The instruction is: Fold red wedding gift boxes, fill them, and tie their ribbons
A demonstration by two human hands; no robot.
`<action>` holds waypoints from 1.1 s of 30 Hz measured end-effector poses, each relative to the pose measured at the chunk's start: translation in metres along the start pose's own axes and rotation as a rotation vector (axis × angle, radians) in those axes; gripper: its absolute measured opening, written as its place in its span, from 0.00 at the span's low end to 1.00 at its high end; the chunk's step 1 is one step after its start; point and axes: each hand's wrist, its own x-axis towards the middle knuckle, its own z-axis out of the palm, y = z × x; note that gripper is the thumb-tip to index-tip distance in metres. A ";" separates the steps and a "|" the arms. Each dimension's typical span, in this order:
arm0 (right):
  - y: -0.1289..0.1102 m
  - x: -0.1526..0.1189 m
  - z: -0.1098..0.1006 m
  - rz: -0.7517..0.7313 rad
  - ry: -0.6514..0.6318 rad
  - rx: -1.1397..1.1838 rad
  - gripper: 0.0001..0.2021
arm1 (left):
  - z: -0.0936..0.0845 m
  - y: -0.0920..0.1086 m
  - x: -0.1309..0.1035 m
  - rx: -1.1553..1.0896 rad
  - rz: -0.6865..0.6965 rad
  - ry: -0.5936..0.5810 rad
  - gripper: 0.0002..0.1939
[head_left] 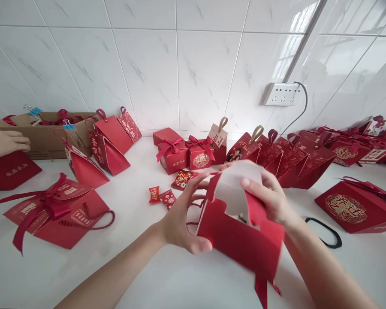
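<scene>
A red gift box point(241, 240) is held tilted above the white table, its top flaps spread and their pale inner sides showing. My left hand point(183, 223) grips the box's left side, thumb on the front and fingers behind. With thumb and fingers, my right hand point(272, 195) holds a raised flap on the right. A red ribbon point(261, 292) hangs below the box, slightly blurred. Just beyond my left hand lie small wrapped candies, among them a red patterned packet point(167, 198) and an orange-red one point(154, 195).
Another person's hand point(6, 143) rests near a red box at the far left, beside a cardboard carton point(48, 148). A ribboned box point(62, 210) lies left. Several red gift boxes line the wall. A black loop point(328, 234) and large red box point(357, 206) lie right.
</scene>
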 end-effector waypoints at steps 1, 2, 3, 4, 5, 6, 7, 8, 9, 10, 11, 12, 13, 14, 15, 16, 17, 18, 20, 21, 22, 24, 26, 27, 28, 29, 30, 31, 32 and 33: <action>0.001 0.001 0.001 -0.039 0.086 -0.044 0.13 | -0.001 -0.002 -0.001 0.045 0.030 0.039 0.50; 0.003 0.003 0.002 -0.114 0.183 -0.086 0.13 | -0.002 -0.003 -0.001 0.092 0.047 0.078 0.50; 0.005 0.004 0.004 -0.213 0.272 -0.130 0.15 | -0.004 -0.004 -0.001 0.137 0.058 0.112 0.50; 0.008 0.004 0.004 -0.316 0.338 -0.172 0.18 | -0.005 -0.005 -0.001 0.179 0.060 0.133 0.50; 0.010 0.004 0.005 -0.410 0.376 -0.215 0.18 | -0.007 -0.005 -0.001 0.215 0.058 0.142 0.49; 0.012 0.004 0.005 -0.489 0.391 -0.265 0.17 | -0.008 -0.005 -0.001 0.246 0.057 0.136 0.48; 0.014 0.004 0.005 -0.545 0.387 -0.326 0.15 | -0.010 -0.005 -0.001 0.270 0.055 0.119 0.47; 0.014 0.003 0.004 -0.577 0.371 -0.391 0.11 | -0.011 -0.004 -0.001 0.285 0.043 0.099 0.47; 0.013 0.002 0.002 -0.589 0.345 -0.456 0.10 | -0.012 -0.003 -0.001 0.288 0.017 0.079 0.47; 0.012 0.001 0.001 -0.577 0.312 -0.514 0.10 | -0.013 -0.002 -0.001 0.282 -0.016 0.061 0.47; 0.010 0.001 0.000 -0.542 0.277 -0.558 0.10 | -0.013 -0.001 -0.002 0.269 -0.052 0.049 0.47; 0.007 0.000 -0.002 -0.484 0.234 -0.580 0.10 | -0.014 0.000 -0.002 0.253 -0.088 0.045 0.47; 0.005 0.000 -0.003 -0.410 0.189 -0.580 0.09 | -0.014 0.001 -0.002 0.230 -0.121 0.049 0.47; 0.002 0.000 -0.004 -0.331 0.147 -0.569 0.09 | -0.014 0.002 -0.001 0.196 -0.146 0.054 0.46; 0.000 0.000 -0.005 -0.255 0.112 -0.554 0.10 | -0.014 0.003 -0.001 0.154 -0.169 0.057 0.45; -0.003 0.000 -0.006 -0.186 0.084 -0.537 0.11 | -0.014 0.004 0.000 0.106 -0.186 0.060 0.44; -0.004 0.001 -0.006 -0.126 0.060 -0.513 0.12 | -0.013 0.005 0.000 0.056 -0.201 0.060 0.42; -0.006 0.001 -0.007 -0.072 0.039 -0.479 0.12 | -0.013 0.006 0.001 0.012 -0.214 0.058 0.42; -0.008 0.002 -0.008 0.024 0.003 -0.366 0.11 | -0.012 0.008 0.002 -0.030 -0.234 0.055 0.41; -0.009 0.002 -0.008 0.063 -0.016 -0.290 0.10 | -0.012 0.008 0.002 -0.027 -0.241 0.060 0.40; -0.009 0.002 -0.008 0.094 -0.031 -0.213 0.10 | -0.012 0.009 0.003 -0.013 -0.246 0.076 0.39; -0.009 0.003 -0.009 0.122 -0.047 -0.101 0.10 | -0.011 0.009 0.003 0.021 -0.252 0.133 0.35; -0.006 0.004 -0.009 0.125 -0.050 -0.057 0.11 | -0.010 0.008 0.004 0.041 -0.247 0.186 0.32; -0.005 0.004 -0.010 0.125 -0.048 -0.045 0.11 | -0.010 0.008 0.004 0.043 -0.242 0.202 0.31; -0.003 0.005 -0.010 0.126 -0.044 -0.030 0.12 | -0.009 0.008 0.004 0.045 -0.242 0.212 0.29; -0.001 0.006 -0.011 0.128 -0.040 -0.008 0.12 | -0.009 0.007 0.005 0.050 -0.244 0.222 0.28; 0.001 0.006 -0.012 0.132 -0.035 0.021 0.12 | -0.009 0.007 0.005 0.054 -0.248 0.235 0.27; 0.002 0.007 -0.012 0.136 -0.032 0.055 0.12 | -0.009 0.008 0.005 0.052 -0.251 0.248 0.25; 0.003 0.007 -0.013 0.138 -0.034 0.087 0.11 | -0.009 0.008 0.006 0.049 -0.250 0.258 0.25; 0.005 0.007 -0.014 0.140 -0.040 0.113 0.11 | -0.010 0.008 0.006 0.049 -0.244 0.267 0.25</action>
